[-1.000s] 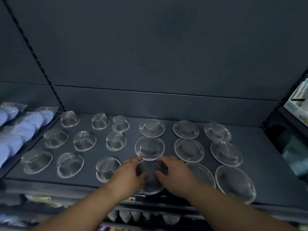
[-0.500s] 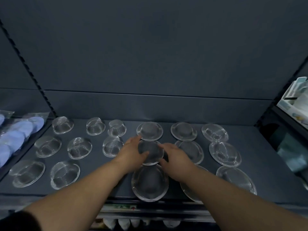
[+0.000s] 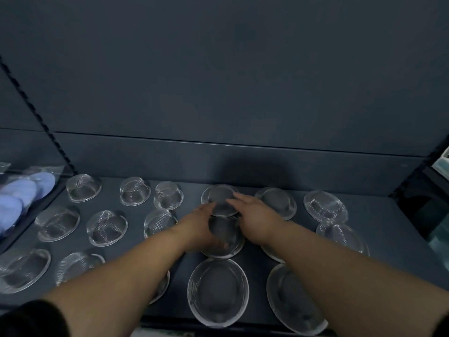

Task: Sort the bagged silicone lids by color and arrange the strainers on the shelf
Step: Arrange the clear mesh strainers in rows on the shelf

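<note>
Though most strainers (image 3: 107,227) already sit in rows on the shelf (image 3: 388,227), left hand (image 3: 199,218) and right hand (image 3: 255,215) flank the back-row strainer (image 3: 220,199), fingers (image 3: 243,201) stretched flat against its rim (bagged lids (image 3: 21,198) lie off left, sorting unclear).

dim bluish light, soft blur, edges warped

no readable text, labels, brands, numbers or signs anywhere in view

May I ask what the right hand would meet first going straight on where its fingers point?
Probably the round clear-rimmed mesh strainer in the back row; fingertips of the right hand look nearly on it, depth unclear.
</note>
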